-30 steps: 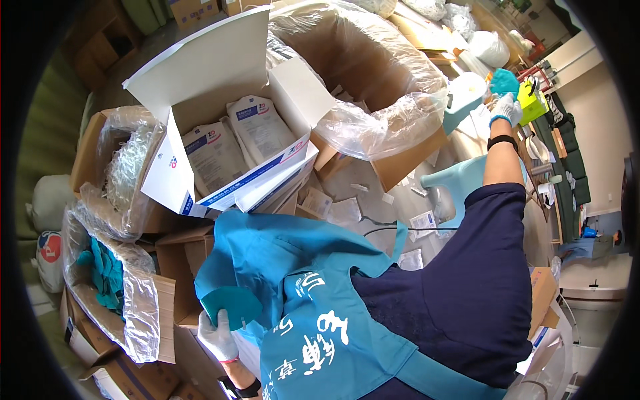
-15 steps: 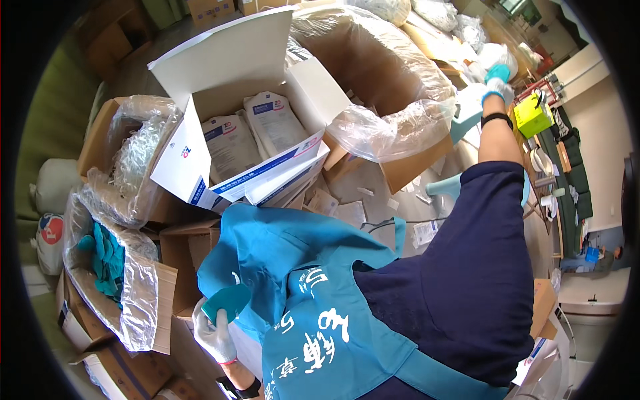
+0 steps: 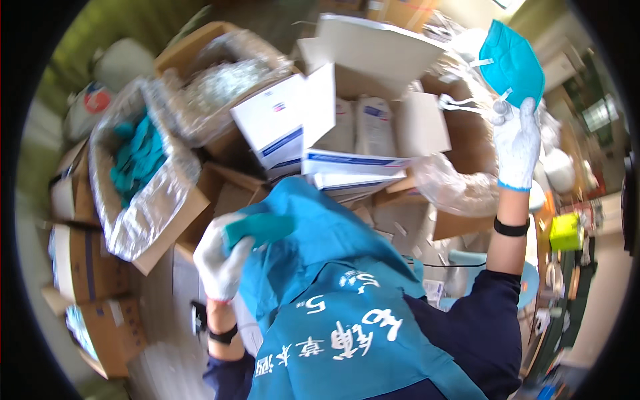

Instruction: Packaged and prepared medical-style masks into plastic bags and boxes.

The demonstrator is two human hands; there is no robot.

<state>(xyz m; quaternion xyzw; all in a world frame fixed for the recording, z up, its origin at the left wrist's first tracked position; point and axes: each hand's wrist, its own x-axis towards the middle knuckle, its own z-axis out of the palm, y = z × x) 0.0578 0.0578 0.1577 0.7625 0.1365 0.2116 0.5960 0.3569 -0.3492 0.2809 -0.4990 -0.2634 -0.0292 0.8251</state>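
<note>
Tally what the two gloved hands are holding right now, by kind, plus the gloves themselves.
Teal face mask, held up by the right hand: 1
Teal folded piece, kind unclear, in the left hand: 1
White work gloves, one on each hand: 2
Total: 4

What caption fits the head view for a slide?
Gloved right hand lifts a teal folded face mask over open cardboard boxes; gloved left hand grips a teal pad.
</note>
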